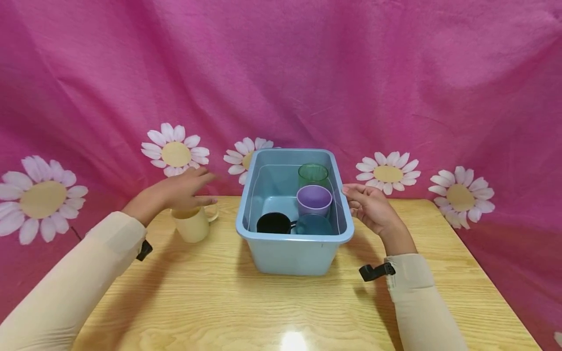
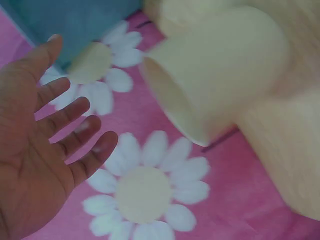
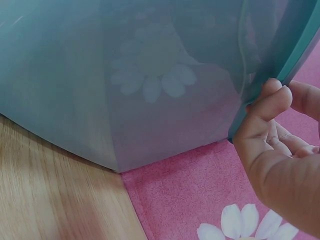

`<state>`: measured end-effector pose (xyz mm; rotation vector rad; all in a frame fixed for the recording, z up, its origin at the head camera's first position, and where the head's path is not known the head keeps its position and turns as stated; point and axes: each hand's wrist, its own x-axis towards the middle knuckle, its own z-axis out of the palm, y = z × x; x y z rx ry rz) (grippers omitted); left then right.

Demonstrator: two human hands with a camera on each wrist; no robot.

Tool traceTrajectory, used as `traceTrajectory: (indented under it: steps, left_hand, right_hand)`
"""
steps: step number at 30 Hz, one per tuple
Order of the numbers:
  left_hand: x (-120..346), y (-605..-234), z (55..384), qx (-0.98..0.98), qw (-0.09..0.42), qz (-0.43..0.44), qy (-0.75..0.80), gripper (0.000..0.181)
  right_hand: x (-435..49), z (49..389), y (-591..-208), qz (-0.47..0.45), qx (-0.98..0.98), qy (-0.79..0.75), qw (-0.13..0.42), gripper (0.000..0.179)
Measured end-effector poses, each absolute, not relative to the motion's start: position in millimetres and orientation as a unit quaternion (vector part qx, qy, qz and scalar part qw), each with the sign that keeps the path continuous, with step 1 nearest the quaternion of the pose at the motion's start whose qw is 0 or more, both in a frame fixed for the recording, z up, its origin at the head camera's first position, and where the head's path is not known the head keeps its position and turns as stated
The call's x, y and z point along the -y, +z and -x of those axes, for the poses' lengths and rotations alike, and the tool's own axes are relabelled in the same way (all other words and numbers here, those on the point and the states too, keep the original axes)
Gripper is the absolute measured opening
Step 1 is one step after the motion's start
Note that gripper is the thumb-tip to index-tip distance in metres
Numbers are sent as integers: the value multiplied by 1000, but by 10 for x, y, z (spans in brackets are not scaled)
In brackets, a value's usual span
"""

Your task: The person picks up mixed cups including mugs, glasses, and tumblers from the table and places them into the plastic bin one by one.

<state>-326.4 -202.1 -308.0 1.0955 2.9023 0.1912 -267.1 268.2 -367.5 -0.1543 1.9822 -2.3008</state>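
A cream mug stands upright on the table, left of a light blue plastic tub. Just over the mug hovers my left hand, fingers spread; the left wrist view shows its palm bare and the mug apart from the fingers. My right hand pinches the tub's right rim between thumb and fingers, which the right wrist view shows close up. Inside the tub, along its right side, are a green clear cup, a purple cup and a teal cup. A black cup sits front left in it.
The wooden table carries the tub and the mug. A pink cloth printed with white daisies hangs right behind the table's back edge. Each wrist wears a black strap.
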Motion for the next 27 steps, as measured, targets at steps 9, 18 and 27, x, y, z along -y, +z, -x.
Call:
traceTrajectory:
  steps: [9, 18, 27]
  left_hand:
    - [2380, -3334, 3306, -936, 25, -344, 72, 76]
    - [2519, -3539, 3350, -924, 9, -374, 77, 82]
    - [2569, -3615, 3379, -927, 9, -360, 105, 74]
  right_hand:
    - [-2646, 2664, -3688, 55, -647, -759, 49, 13]
    - [-2689, 2677, -3676, 56, -654, -753, 48, 16]
    - [-2677, 2676, -3672, 55, -652, -754, 46, 12]
